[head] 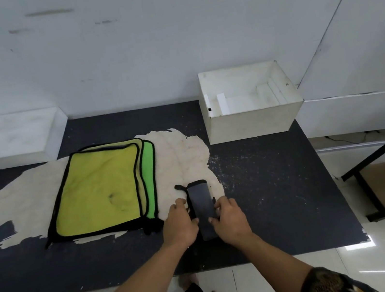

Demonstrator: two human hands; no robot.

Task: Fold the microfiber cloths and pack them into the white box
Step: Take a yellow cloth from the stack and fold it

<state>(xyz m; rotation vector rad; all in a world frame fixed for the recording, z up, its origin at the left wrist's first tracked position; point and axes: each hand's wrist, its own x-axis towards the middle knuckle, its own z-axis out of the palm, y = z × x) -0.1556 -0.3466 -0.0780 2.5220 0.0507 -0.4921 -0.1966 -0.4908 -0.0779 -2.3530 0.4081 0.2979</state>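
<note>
Well in front of the white box (253, 121), my left hand (180, 221) and right hand (230, 218) pinch the long edges of the grey microfiber cloth (201, 201); I should square them before folding shorter.

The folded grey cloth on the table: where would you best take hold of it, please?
Grip the grey cloth at mid-length by both long edges, coming from left and right, where the left hand and right hand sit. It is a narrow folded strip, so a side grip likely keeps the folds shut.
</note>
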